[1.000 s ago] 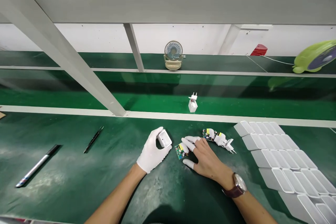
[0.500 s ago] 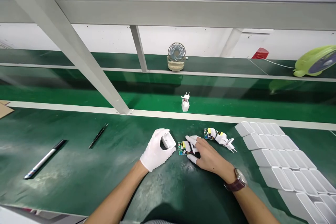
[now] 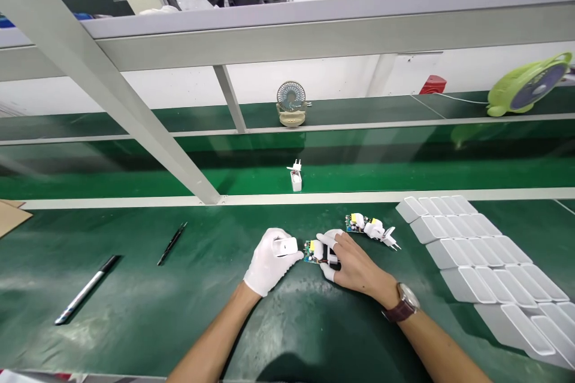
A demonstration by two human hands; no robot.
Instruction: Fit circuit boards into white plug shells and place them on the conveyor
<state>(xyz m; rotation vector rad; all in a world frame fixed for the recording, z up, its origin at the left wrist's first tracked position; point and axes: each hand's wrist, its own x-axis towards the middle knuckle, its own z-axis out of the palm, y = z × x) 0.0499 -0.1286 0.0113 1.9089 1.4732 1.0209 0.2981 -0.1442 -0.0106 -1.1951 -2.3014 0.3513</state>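
While both hands work at frame centre, notes run large to small. Green matted surface (image 3: 135,311): flat, dull sheen. Grey frame beam (image 3: 287,30) overhead. Stacked white shells (image 3: 485,263) right. Left hand (image 3: 272,260), gloved, clamped on white casing (image 3: 286,246): light, stiff, smooth, likely slippery; grip side walls. Right hand (image 3: 353,263) pinching circuit board (image 3: 314,250): fragile; hold edges.

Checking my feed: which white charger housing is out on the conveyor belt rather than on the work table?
The lone white housing standing on the bright green belt, prongs on top; the left hand holds another, and the rest lie in rows at right.
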